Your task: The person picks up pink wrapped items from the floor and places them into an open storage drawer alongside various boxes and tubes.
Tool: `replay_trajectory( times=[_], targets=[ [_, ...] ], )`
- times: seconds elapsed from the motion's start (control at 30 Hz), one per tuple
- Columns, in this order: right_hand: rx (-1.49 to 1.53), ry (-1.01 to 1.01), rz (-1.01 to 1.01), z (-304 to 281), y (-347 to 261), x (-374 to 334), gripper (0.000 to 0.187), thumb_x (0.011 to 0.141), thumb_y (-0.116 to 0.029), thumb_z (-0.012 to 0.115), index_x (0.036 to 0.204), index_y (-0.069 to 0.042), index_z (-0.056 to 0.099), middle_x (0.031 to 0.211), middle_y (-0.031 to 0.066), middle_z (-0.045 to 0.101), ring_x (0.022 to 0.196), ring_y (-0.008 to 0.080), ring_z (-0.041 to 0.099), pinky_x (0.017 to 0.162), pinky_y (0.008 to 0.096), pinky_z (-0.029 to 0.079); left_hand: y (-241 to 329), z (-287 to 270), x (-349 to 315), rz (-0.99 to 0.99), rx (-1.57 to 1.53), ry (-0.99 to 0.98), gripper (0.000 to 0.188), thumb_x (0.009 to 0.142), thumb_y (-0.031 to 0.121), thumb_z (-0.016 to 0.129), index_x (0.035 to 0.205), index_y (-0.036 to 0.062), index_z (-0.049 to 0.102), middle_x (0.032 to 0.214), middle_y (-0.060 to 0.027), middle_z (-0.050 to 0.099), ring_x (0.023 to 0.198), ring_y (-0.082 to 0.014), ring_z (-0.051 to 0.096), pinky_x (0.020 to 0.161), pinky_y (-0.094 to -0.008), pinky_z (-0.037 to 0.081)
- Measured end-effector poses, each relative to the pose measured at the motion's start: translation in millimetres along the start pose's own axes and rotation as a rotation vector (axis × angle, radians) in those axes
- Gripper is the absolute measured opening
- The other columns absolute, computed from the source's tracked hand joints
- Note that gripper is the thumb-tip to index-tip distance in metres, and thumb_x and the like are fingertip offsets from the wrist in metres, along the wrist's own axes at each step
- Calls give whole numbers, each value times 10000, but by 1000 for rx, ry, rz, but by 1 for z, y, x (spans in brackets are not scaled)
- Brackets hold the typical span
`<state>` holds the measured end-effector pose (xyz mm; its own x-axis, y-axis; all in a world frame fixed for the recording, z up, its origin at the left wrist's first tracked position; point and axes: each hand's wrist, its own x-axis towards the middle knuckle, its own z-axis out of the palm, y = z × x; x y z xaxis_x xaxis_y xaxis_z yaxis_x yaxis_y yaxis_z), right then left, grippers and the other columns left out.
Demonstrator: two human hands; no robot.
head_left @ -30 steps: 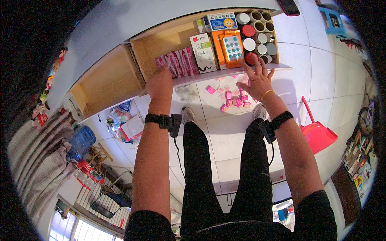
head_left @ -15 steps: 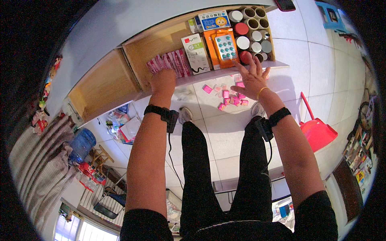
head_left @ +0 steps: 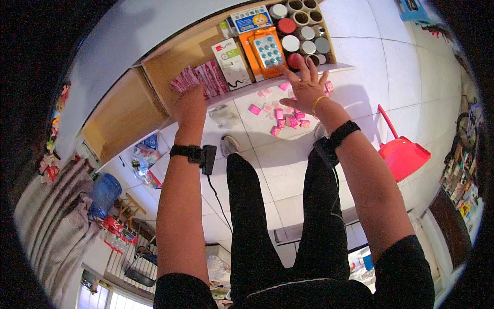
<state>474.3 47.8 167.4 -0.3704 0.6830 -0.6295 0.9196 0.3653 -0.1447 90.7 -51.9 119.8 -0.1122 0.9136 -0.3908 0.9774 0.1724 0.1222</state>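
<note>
A wooden drawer (head_left: 117,112) is pulled out before me. My left hand (head_left: 189,105) reaches into its middle compartment, against the lower left end of a row of pink sachets (head_left: 210,78). Its fingers are hidden behind the back of the hand. My right hand (head_left: 309,93), fingers spread and holding nothing, hovers over the drawer's front edge near a red-capped bottle (head_left: 294,61). To the right of the sachets stand a white box (head_left: 231,63), an orange box (head_left: 248,51) and a blister pack of green pills (head_left: 268,52). A blue-and-white box (head_left: 251,20) lies behind them.
Several bottles and open brown tubes (head_left: 301,18) fill the drawer's right end. Small pink packets (head_left: 292,121) lie scattered on the tiled floor below, near my feet. A red dustpan (head_left: 405,158) is at the right, a blue water jug (head_left: 105,193) at the left.
The whole view has shifted, so the drawer and both hands appear further left. My left hand stays at the sachets, and my right hand keeps its spread pose over the drawer's edge.
</note>
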Motion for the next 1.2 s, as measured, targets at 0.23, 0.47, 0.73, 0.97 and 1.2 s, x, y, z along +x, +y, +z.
replay_trajectory(
  times=[0.23,0.47,0.73,0.97,1.2],
  targets=[
    [56,199,57,16,12,-43,1218,962,-427,967,1909,-486,204,2005,228,51,1833,559,70,1338,927,185,84,-40,-69,113,-48,263,275,1114,205,710,1365,168,815,1194,-118,835,1091,-380,816,889,-544,665],
    [238,249,288,97,96,-136,1248,959,-352,967,1930,-435,187,1984,278,89,1808,596,131,1281,946,279,213,16,-109,299,-223,235,199,1091,199,729,1279,170,789,1074,-88,762,1035,-345,786,846,-500,649],
    [503,14,557,183,206,-224,1301,957,-280,979,1941,-385,134,1991,286,25,1819,568,134,1361,873,237,369,113,-106,359,-272,-50,119,1096,245,748,1161,146,761,1057,-106,774,1008,-364,799,833,-537,652],
    [662,65,599,245,320,-245,1289,943,-251,977,1939,-372,167,1998,257,28,1818,553,153,1351,887,234,503,214,-63,351,-229,-129,117,1076,222,773,1131,120,758,1065,-133,797,1006,-401,809,835,-557,654],
    [784,55,650,301,450,-250,1278,948,-229,969,1940,-352,174,1996,261,25,1811,561,167,1348,888,234,648,327,-19,368,-197,-284,120,1077,215,745,1118,103,751,1113,-179,789,1033,-442,803,891,-606,644]
  ],
)
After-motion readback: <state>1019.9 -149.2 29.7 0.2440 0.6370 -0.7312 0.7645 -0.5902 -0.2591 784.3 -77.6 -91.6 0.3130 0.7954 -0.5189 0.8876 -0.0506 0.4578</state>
